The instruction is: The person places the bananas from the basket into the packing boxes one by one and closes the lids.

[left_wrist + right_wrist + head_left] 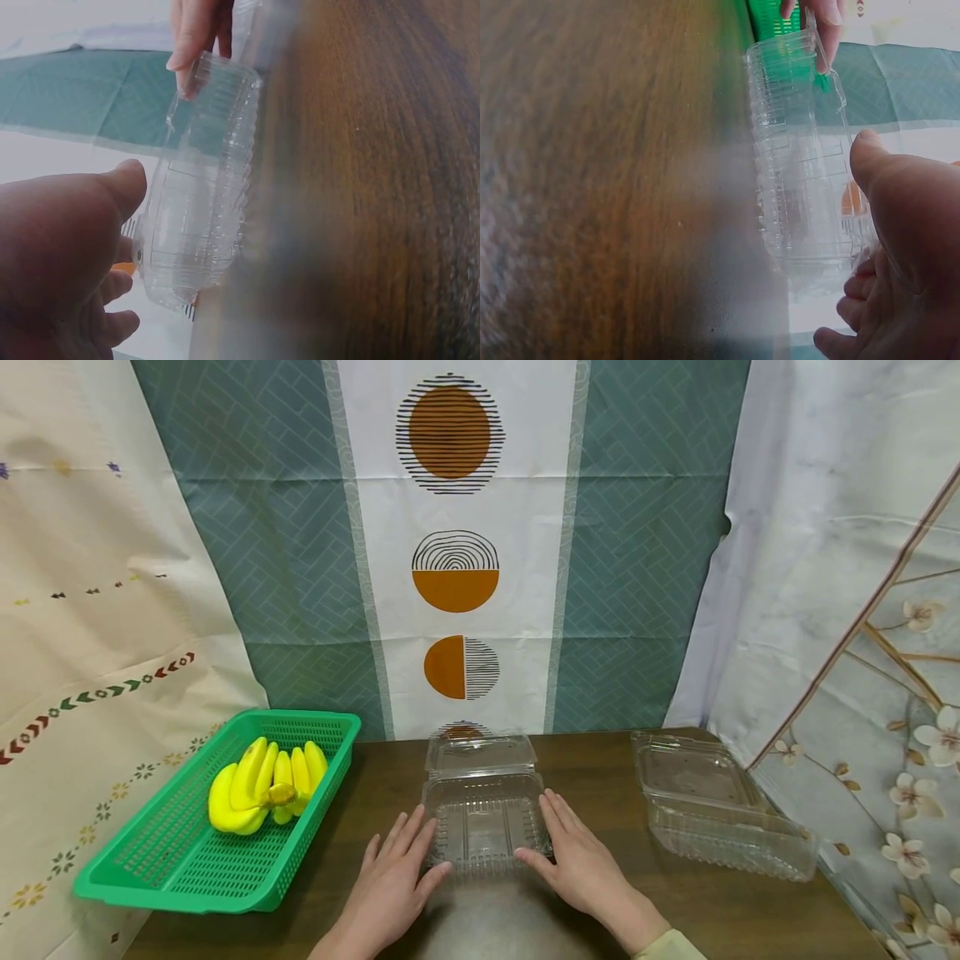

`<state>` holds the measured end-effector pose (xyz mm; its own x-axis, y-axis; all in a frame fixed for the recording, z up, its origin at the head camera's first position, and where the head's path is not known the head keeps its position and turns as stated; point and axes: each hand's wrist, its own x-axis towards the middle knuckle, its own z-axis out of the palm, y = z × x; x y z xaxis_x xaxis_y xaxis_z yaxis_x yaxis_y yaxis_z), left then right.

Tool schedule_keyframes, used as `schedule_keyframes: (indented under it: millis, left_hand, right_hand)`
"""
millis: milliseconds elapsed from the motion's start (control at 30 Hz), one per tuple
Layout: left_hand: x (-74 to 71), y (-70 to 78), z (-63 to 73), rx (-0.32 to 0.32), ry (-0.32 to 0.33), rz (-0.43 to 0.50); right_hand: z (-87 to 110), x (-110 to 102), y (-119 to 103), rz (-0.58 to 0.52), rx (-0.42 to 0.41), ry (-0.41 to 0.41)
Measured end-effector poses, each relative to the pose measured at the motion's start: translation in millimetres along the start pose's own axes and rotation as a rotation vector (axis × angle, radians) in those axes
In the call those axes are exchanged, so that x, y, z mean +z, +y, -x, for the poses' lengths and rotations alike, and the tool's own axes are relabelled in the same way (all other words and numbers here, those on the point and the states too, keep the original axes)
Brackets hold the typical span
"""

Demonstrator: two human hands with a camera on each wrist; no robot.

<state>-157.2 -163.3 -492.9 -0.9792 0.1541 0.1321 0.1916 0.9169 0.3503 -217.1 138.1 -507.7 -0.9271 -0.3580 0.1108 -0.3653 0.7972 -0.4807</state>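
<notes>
A clear plastic clamshell container [486, 828] sits on the table in front of me, its lid [480, 755] folded back toward the wall. My left hand [392, 878] lies along the container's left side, fingers extended and thumb near the front rim. On the opposite side, my right hand [583, 858] has its fingertips right at the rim, thumb pointing inward. Seen from the left wrist, the container [196, 180] shows ribbed walls, with the left thumb apart from the rim. From the right wrist, the right hand [915, 225] is beside the container wall, its fingers fairly straight.
To the left, a green plastic basket [193, 893] holds a bunch of yellow bananas [258, 785]. Another clear container [731, 831] with its lid raised stands on the right of the brown wooden table [600, 935]. Patterned cloths [645, 543] hang at the back and sides.
</notes>
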Motion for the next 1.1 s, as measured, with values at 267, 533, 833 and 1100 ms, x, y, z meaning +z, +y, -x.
schedule_keyframes:
  millis: [267, 533, 833, 1100]
  left_hand:
    - [-7.7, 1.8, 1.6, -0.016, -0.001, -0.011]
    - [-15.0, 4.0, 5.1, -0.022, 0.0, -0.023]
    - [-31.1, 6.4, 6.3, -0.022, 0.002, -0.087]
    - [-54.8, 7.7, 8.1, 0.033, 0.081, -0.143]
  right_hand:
    - [0.1, 1.2, -0.4, -0.007, 0.007, -0.007]
    - [1.7, 0.9, -2.2, -0.016, 0.013, -0.007]
    - [2.6, 0.5, -2.6, -0.009, -0.002, 0.01]
    - [1.9, 1.7, -1.1, -0.019, 0.008, 0.011]
